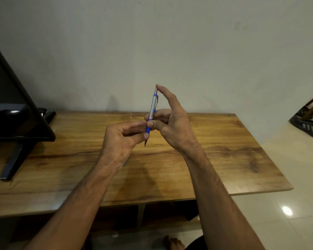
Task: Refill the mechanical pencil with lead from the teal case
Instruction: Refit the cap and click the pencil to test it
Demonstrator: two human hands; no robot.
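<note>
Pencil (152,110) upright, pinched between left hand (122,136), right hand (170,121).

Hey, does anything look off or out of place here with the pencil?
Nothing looks spilled, broken or askew. The mechanical pencil is held near upright, tip down, above the table: left hand pinching its blue grip, right hand round the barrel, forefinger at the cap. The teal case is not plainly in view.

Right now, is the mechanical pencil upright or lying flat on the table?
Nearly upright, tip down: the left hand and the right hand hold the mechanical pencil above the table.
</note>
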